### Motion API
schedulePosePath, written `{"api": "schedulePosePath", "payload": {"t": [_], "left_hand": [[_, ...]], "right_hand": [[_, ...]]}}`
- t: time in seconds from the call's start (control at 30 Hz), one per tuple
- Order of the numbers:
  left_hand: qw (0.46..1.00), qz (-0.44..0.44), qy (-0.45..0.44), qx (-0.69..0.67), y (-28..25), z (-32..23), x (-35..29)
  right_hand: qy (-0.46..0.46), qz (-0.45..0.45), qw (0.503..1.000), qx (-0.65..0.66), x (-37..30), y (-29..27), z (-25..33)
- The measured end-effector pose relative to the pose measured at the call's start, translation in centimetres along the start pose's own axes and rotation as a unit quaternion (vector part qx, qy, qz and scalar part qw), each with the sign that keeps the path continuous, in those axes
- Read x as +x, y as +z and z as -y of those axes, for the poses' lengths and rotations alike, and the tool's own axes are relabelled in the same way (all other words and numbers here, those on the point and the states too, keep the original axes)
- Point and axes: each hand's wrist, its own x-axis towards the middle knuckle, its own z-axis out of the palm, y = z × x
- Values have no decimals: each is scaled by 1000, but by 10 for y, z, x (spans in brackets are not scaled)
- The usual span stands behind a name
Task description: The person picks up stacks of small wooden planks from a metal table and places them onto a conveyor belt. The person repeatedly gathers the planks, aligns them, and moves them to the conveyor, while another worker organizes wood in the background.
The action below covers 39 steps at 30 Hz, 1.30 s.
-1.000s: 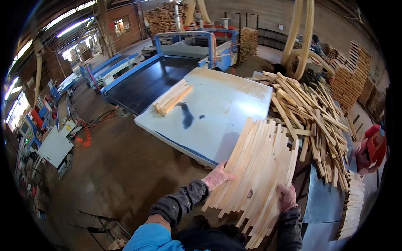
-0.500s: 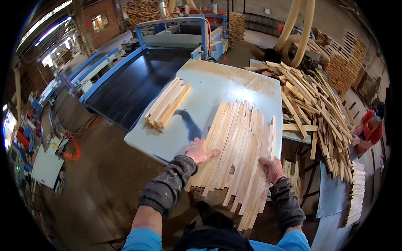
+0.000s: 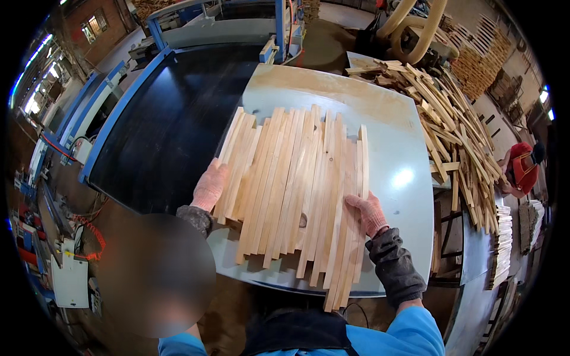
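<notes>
A wide row of pale wooden strips (image 3: 285, 178) lies side by side on the light-coloured tabletop (image 3: 392, 178), their near ends uneven. My left hand (image 3: 209, 185), in a pink knitted glove, presses against the row's left edge, its fingers partly hidden at the side. On the opposite edge my right hand (image 3: 368, 215), gloved alike, holds the outer strips with the thumb lying over their top. The row is squeezed between both hands. A few of its nearest ends reach past the table's front edge.
A black-bedded machine (image 3: 178, 118) with blue rails adjoins the table on the left. Loose wooden strips (image 3: 451, 130) are heaped to the right, near a person in red (image 3: 521, 169). Stacked strips (image 3: 502, 246) stand below them. Thick beige hoses (image 3: 424, 32) hang behind.
The large row has moved left and farther onto the table, against the small bundle. My left hand has shifted from between them to the bundle's outer side; my right hand stays on the right edge.
</notes>
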Motion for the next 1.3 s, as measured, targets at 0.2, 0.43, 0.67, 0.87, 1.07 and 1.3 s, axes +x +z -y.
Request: {"api": "schedulePosePath", "payload": {"t": [0.2,0.43,0.67,0.87,1.07,1.3], "left_hand": [[941,-2,-105,-321,-88,65,37],[985,-32,-87,-145,-186,298,90],[974,-12,-190,125,-303,420,115],[934,-11,-248,259,-353,500,144],[927,-63,-248,274,-366,587,156],[944,-100,-195,246,-367,542,146]], "right_hand": [[-16,19,999,35,47,137,-15],[-7,6,1000,-11,81,382,-42],[-15,-18,1000,-10,112,598,-92],[-55,-5,998,17,121,751,-101],[0,30,970,-240,140,814,-93],[-38,108,816,-567,117,771,-49]]}}
